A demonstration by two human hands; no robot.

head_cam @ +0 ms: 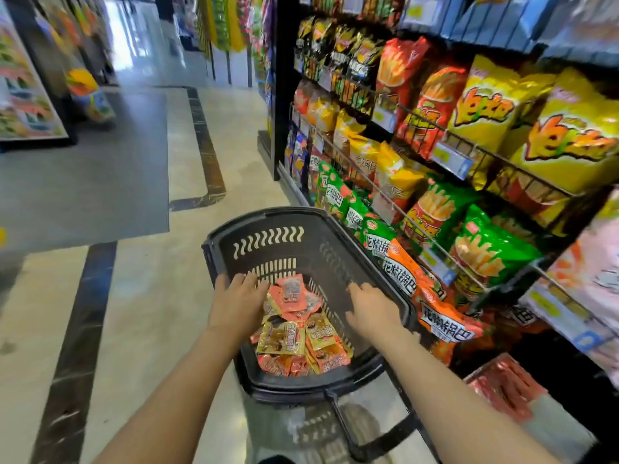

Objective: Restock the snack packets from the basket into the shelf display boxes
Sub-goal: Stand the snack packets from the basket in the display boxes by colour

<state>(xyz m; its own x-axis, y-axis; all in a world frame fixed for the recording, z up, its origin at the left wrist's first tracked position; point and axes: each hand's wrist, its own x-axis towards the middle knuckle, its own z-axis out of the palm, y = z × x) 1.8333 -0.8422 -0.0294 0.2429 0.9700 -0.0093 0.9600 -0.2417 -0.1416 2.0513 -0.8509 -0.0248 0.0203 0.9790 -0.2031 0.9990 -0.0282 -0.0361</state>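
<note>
While both hands reach into the black basket (268, 242), the left hand (236, 304) lies flat and empty over the snack packets (294, 329); the right hand (370, 309) is spread, blurry, holding nothing.

A pale tiled floor (147, 296) with dark stone inlay strips (77, 329) runs down the aisle, and a grey floor mat (87, 169) lies on it at the left. On the right, wire-fronted racks hold large chip bags: yellow bags (492, 105) with orange lettering on an upper tier, red bags (432, 105) printed with fries beside them, green bags (485, 249) lower down, and orange bags (442, 316) leaning out at the bottom. Blue price tags (450, 159) hang on the wire rails. At far left stands a blurred, slanted display stand (26, 95). Hanging packets (227, 21) in yellow and green show at the aisle's far end.
</note>
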